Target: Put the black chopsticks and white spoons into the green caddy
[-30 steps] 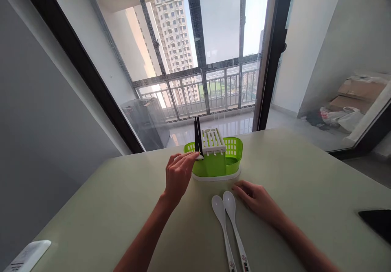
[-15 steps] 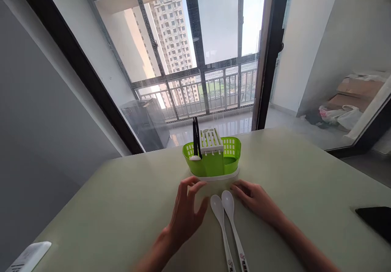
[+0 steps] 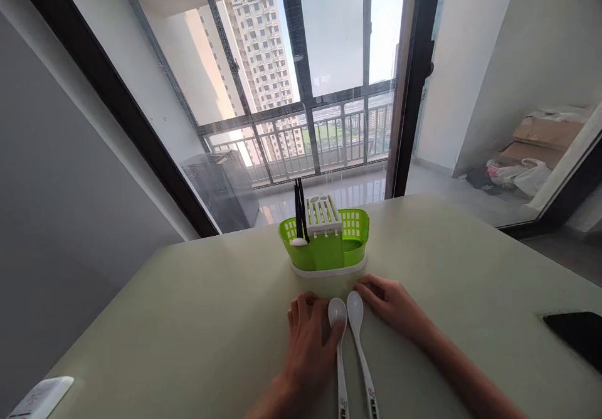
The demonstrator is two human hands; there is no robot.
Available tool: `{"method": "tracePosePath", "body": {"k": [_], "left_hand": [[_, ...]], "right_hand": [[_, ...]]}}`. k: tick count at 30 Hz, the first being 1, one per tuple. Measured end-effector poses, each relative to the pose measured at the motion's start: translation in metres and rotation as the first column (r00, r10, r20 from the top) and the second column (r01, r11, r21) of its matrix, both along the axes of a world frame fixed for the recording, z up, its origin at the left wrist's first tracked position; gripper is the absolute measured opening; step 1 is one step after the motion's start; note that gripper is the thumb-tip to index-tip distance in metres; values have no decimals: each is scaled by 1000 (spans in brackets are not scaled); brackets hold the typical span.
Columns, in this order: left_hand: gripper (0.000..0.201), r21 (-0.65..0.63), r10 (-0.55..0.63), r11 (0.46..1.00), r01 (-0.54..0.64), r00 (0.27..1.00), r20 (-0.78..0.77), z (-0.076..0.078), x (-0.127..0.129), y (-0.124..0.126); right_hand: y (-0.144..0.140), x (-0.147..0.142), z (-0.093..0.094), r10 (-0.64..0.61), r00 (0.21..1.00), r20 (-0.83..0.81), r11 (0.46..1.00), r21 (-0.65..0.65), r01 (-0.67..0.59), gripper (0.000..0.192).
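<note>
Two long-handled white spoons lie side by side on the table, bowls away from me. My left hand (image 3: 313,337) is at the left spoon (image 3: 337,309), its thumb over the lower bowl and its fingers curled along the left side. My right hand (image 3: 388,300) rests on the table with bent fingers drawn together, their tips right beside the bowl of the right spoon (image 3: 355,307). No object shows in those fingers. Beyond both hands stands a green utensil basket (image 3: 324,256) with a white slotted top (image 3: 323,213); black chopsticks (image 3: 300,209) and a white spoon bowl (image 3: 299,242) show at its left.
A black flat object (image 3: 576,334) lies at the right of the pale green table (image 3: 211,306). At the lower left corner is a white object (image 3: 44,397). Glass panels and a balcony railing (image 3: 329,137) rise behind the table, with boxes and bags (image 3: 531,155) at the right.
My left hand has moved right and nearer to me, from open above the table onto the left spoon. Both spoons' bowls have shifted slightly right. My right hand stays nearly in place.
</note>
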State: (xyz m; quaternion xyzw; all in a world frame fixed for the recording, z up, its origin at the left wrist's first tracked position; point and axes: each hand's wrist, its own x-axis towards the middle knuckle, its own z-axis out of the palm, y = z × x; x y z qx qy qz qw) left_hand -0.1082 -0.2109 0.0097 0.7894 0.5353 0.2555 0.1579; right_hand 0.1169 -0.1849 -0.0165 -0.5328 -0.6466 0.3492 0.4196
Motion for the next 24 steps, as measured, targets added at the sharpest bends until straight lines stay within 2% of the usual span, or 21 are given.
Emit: {"method": "tracePosePath", "body": {"k": [5,7,11,15,17,20,24], "left_hand": [[13,36,-17,999,14,997,78,-1,-8,0],[15,-28,-22,999,26,990,138,5,-15,-2],[33,-292,47,956,43,954,296,26,-32,-8],[39,-386,133,921,48,894,429,55,-47,-12],[41,-353,182,935,-3,861,474,70,-54,-9],[43,-192,209,973,-126,832,514,94,-61,0],[33,85,110,975,-206,778,619,130,-62,17]], "right_hand": [[-2,-1,4,-8,1000,21,1000,2,8,48],[-2,-1,4,-14,999,42,1000,13,13,47],[-2,0,1,-14,999,51,1000,16,13,44],[-2,0,0,-10,999,34,1000,3,10,43],[-3,-1,2,-5,1000,17,1000,-2,5,43],[-4,-2,4,-7,1000,13,1000,-3,7,46],[-4,-2,6,-21,999,42,1000,2,21,47]]}}
